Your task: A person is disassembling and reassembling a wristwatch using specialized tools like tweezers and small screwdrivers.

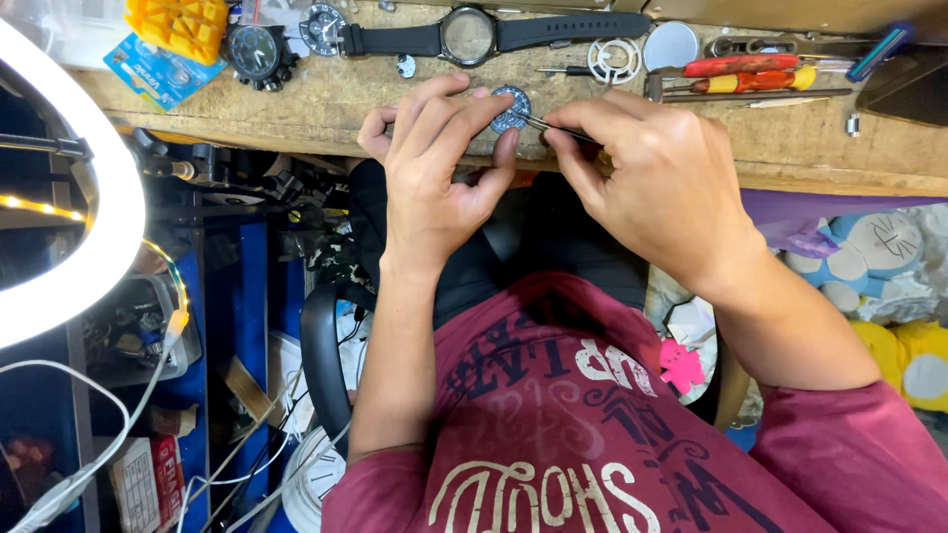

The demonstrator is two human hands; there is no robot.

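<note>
A worn wooden workbench (346, 104) carries a black-strapped wristwatch with a round glass face (467, 36), a chunky black round watch (259, 54), a yellow ridged plastic block (183, 25) and red-handled screwdrivers (746, 67). A glowing white ring light (94, 247) stands at left.

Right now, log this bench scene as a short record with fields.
left hand: left hand pinches a small round watch movement at the bench edge
right hand: right hand holds thin tweezers, tip at the movement
surface: worn wooden bench
behind hands: black-strapped wristwatch, red and yellow screwdrivers, white round plastic ring
far left: yellow block, lit ring lamp
</note>
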